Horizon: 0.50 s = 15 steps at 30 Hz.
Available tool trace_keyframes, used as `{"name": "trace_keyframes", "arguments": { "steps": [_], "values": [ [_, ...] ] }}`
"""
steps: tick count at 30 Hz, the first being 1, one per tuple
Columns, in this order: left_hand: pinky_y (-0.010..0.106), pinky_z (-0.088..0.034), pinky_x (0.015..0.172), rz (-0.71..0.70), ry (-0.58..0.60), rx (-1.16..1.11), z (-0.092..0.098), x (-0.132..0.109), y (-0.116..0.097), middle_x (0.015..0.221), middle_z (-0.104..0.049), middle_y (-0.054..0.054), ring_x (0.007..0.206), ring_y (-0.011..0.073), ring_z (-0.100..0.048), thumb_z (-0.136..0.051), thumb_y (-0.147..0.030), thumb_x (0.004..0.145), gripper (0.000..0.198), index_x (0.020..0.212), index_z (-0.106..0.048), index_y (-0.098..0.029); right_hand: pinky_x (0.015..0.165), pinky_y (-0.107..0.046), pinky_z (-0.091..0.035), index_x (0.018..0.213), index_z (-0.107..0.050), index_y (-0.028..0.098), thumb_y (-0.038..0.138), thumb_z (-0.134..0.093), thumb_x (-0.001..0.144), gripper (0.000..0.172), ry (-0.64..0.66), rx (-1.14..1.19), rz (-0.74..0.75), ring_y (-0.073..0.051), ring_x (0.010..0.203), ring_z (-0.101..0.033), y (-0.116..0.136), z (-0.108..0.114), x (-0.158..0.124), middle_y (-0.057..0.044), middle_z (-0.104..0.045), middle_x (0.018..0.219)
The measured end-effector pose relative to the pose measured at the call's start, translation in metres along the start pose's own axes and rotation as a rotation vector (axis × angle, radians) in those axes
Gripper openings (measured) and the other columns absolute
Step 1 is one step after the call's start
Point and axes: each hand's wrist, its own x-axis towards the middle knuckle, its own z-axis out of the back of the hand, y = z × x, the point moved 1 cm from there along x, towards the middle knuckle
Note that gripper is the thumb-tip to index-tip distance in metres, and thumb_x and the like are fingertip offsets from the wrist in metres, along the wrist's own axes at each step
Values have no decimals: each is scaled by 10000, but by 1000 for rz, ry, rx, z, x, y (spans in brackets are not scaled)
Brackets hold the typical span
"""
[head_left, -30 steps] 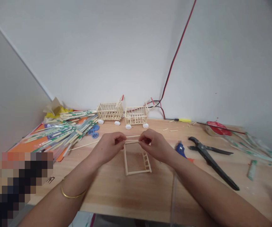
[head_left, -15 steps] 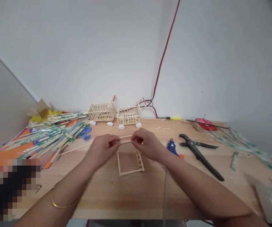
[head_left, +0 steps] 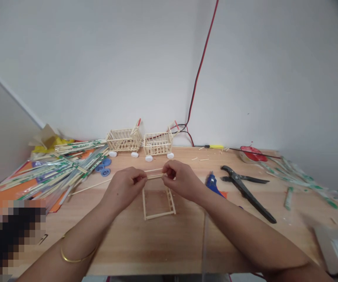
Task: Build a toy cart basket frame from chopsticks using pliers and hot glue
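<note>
Between my two hands a short wooden stick (head_left: 155, 177) runs level, its ends pinched in the fingertips. My left hand (head_left: 129, 184) is closed on its left end, and my right hand (head_left: 179, 180) grips the right end. Just below is a wooden stick frame (head_left: 159, 215), with small rungs along its right side. Its far part is partly hidden by my fingers, and I cannot tell whether the held stick touches it. Behind my hands stand two small stick-built carts (head_left: 124, 140) with white wheels and red-tipped handles.
Packaged chopsticks (head_left: 77, 168) heap up on the left beside blue round caps (head_left: 105, 172). A blue glue gun (head_left: 212, 183) and black pliers (head_left: 245, 190) lie to the right. Farther back are a yellow-handled tool (head_left: 216, 147), a red dish (head_left: 252, 154) and torn wrappers (head_left: 309, 184).
The whole view has shifted slightly, so things sit a little farther left. My hands keep the same pinch on the stick.
</note>
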Motion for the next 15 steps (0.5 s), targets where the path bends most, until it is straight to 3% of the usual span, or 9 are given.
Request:
{"name": "trace_keyframes", "arguments": {
  "steps": [5, 15],
  "values": [
    [244, -417, 655, 14, -4, -27, 0, 1, 1, 751, -689, 10, 707, 147, -608, -533, -208, 777, 155, 760, -687, -198, 587, -225, -371, 810, -529, 192, 104, -550, 661, 175, 10, 40, -27, -104, 603, -497, 0, 1, -1, 42, -528, 656],
    [254, -416, 677, 28, 3, -35, 1, 0, -1, 762, -686, 18, 723, 151, -605, -532, -212, 786, 159, 768, -689, -193, 584, -221, -371, 753, -541, 188, 105, -530, 674, 115, -14, 14, 3, -101, 602, -504, -1, 0, -1, 32, -547, 659]
  ]
}}
